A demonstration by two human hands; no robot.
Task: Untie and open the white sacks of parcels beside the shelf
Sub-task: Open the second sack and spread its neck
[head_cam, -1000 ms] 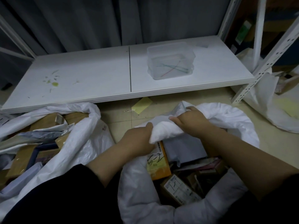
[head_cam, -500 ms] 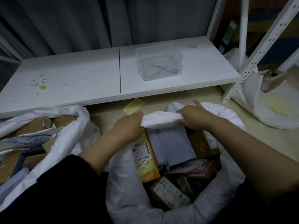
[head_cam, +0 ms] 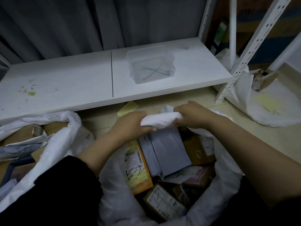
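Mouth of the white sack (head_cam: pixel 114 201) gapes at lower centre, yet parcels (head_cam: pixel 167 152) crowd it to the brim. Its rolled rim (head_cam: pixel 160 121) bars the far side. Beyond, a floor strip (head_cam: pixel 101 118) runs free; the shelf (head_cam: pixel 65 82) edge bounds it; clear box (head_cam: pixel 151 62) and post (head_cam: pixel 241 62) block upper right.

The middle white sack (head_cam: pixel 117 206) is sitting open, full of parcels (head_cam: pixel 167 154), its far edge bunched up. The left sack (head_cam: pixel 55 149) is lying open too; the right sack (head_cam: pixel 263 115) is lying well apart
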